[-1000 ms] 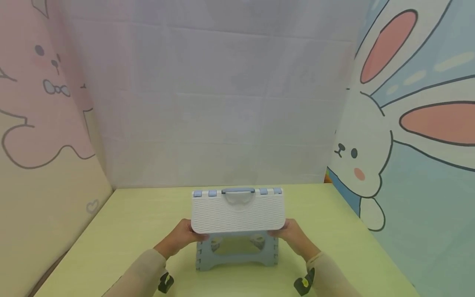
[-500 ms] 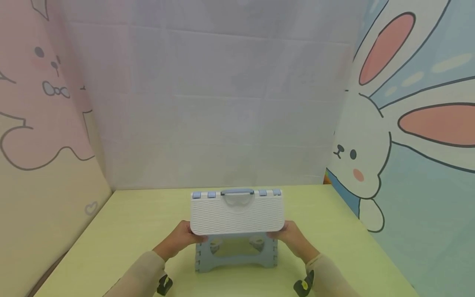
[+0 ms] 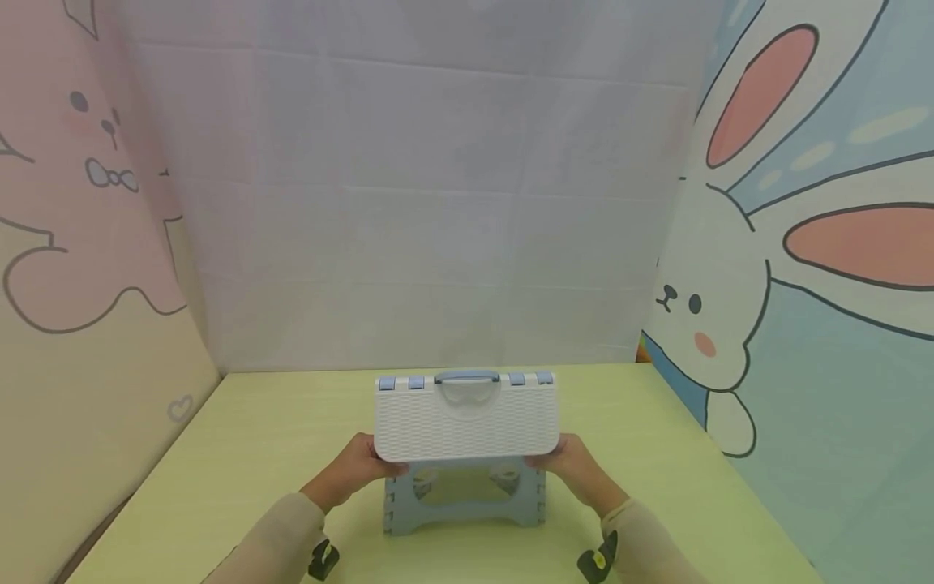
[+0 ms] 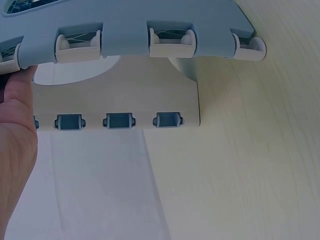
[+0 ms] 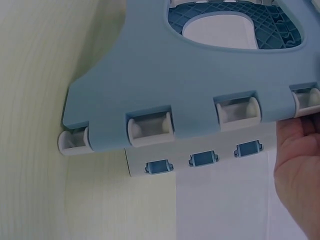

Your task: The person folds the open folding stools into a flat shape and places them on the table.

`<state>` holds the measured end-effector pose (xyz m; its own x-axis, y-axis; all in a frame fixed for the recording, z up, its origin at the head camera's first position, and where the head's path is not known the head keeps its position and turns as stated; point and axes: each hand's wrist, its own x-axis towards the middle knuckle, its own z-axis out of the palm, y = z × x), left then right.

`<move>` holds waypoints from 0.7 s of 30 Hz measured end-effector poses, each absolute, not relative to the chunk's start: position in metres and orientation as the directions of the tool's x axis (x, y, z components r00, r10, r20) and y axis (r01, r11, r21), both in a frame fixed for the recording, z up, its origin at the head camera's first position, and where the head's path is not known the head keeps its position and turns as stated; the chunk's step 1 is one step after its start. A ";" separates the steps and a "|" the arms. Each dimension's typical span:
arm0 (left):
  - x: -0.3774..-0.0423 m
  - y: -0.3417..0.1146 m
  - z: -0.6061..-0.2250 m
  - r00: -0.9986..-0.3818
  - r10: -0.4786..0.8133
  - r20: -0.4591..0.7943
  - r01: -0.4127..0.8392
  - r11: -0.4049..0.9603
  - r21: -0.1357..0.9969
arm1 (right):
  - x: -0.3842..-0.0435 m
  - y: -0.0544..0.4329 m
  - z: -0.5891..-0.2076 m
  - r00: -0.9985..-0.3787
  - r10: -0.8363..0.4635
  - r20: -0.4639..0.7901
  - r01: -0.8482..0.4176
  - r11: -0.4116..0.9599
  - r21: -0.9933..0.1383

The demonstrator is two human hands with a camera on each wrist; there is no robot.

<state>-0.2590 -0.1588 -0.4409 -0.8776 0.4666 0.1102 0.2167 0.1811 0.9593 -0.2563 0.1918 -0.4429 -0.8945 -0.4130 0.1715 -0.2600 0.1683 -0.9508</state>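
Note:
A folding step stool (image 3: 467,418) with a white textured top, a blue carry handle (image 3: 467,376) and blue legs (image 3: 467,513) stands unfolded on the table. My left hand (image 3: 355,468) grips its left end, thumb near the top's front corner and the other fingers mostly hidden behind. At the opposite end, my right hand (image 3: 572,466) holds the stool in the same way. Both wrist views show the blue leg panel close up with its pale hinge knuckles (image 4: 172,44); the right hand's thumb side (image 5: 300,160) lies at its edge.
The pale yellow table (image 3: 292,414) extends around the stool. A white sheet (image 3: 438,203) hangs behind it, and printed rabbit panels (image 3: 839,405) stand on both sides. Dark straps (image 3: 598,560) sit at the wrists.

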 end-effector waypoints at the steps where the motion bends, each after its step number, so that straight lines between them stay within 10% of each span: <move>1: -0.259 -0.159 -0.441 -0.877 0.468 0.112 0.218 0.180 0.959 | -0.257 0.192 -0.443 -0.894 -0.415 0.169 -0.259 0.169 -0.951; 21: -0.257 -0.158 -0.443 -0.885 0.449 0.123 0.226 0.182 0.957 | -0.258 0.193 -0.444 -0.890 -0.426 0.164 -0.256 0.167 -0.952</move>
